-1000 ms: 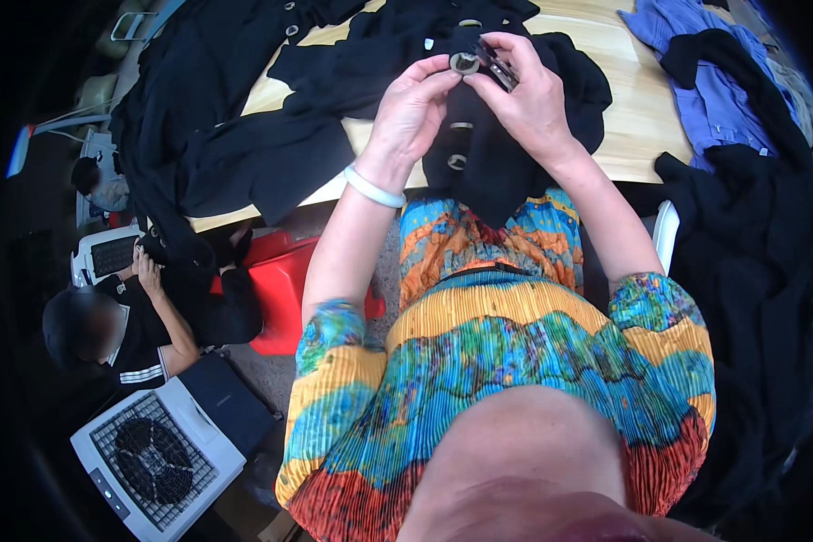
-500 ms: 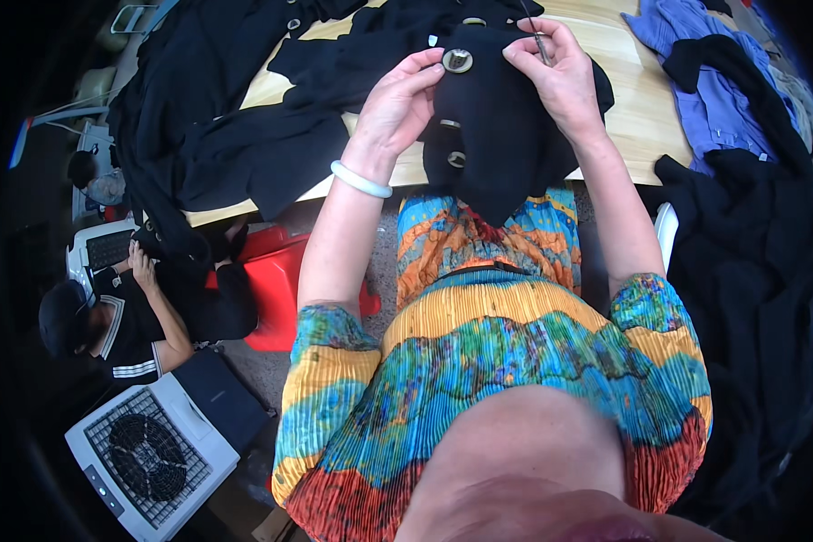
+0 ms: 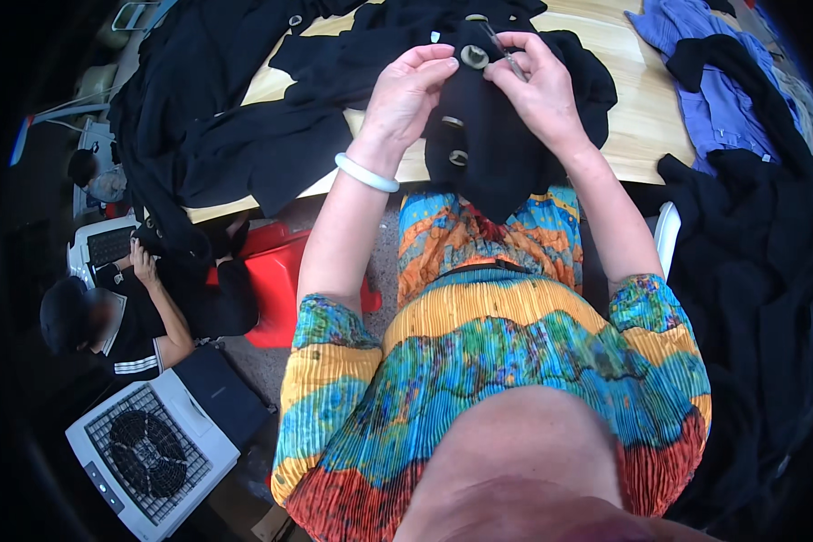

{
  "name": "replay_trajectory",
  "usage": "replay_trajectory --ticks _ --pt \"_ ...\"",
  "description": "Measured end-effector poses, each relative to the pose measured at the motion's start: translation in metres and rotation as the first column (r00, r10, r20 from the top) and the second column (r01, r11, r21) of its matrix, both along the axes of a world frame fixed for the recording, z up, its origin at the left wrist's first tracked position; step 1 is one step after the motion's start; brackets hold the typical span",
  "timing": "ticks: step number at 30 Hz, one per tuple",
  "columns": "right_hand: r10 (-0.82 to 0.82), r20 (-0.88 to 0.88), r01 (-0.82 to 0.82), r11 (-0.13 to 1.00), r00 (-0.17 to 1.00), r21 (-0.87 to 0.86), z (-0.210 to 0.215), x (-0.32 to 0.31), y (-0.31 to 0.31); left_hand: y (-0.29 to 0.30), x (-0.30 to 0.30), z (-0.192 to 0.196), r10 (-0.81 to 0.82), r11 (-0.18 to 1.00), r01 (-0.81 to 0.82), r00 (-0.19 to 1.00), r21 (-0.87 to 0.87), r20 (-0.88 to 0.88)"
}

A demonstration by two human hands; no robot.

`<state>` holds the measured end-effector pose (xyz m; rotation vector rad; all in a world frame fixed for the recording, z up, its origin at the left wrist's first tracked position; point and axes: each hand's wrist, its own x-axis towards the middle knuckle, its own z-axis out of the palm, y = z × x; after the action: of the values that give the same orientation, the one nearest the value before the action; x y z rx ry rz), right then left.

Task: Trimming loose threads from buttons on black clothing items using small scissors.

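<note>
— Where's the black garment (image 3: 488, 154)?

— Over the wooden table's (image 3: 637, 108) near edge. Your left hand (image 3: 406, 95) pinches it beside the top button (image 3: 472, 56), keeping cloth taut.

— Right hand (image 3: 537, 86)?

— Clamped on a thin tool (image 3: 501, 50), at that button.

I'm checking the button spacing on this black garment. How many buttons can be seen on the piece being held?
3: top button between the hands' fingertips, middle button below it, lowest button under that. Folds may hide more.
</note>
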<state>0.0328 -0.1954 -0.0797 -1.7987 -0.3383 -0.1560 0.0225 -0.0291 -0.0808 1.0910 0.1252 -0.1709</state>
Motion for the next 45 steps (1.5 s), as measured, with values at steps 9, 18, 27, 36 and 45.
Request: replay_trajectory --ticks 9,18,27,36,45 --pt "0.022 -0.075 -0.026 0.998 0.997 -0.060 -0.003 -0.001 -0.005 0.006 0.002 -0.006 -0.041 0.991 0.031 0.996 -0.133 -0.074" --pt "0.158 -0.137 -0.094 0.917 0.978 0.387 0.005 0.009 0.000 0.003 -0.003 -0.019 -0.158 0.987 0.157 0.987 0.020 0.021" --pt "-0.197 0.314 0.234 0.969 0.929 -0.084 0.049 0.024 -0.014 0.000 -0.024 0.037 -0.107 0.974 0.147 0.969 -0.171 0.224" --pt "0.170 -0.038 -0.158 0.964 0.985 0.212 0.018 0.007 -0.010 0.025 -0.029 0.032 -0.078 0.996 0.088 0.966 -0.029 0.246" --pt "0.575 -0.022 -0.538 0.777 0.818 0.328 0.012 0.014 0.012 0.023 -0.023 0.015 -0.150 0.930 0.177 0.983 -0.322 0.107"
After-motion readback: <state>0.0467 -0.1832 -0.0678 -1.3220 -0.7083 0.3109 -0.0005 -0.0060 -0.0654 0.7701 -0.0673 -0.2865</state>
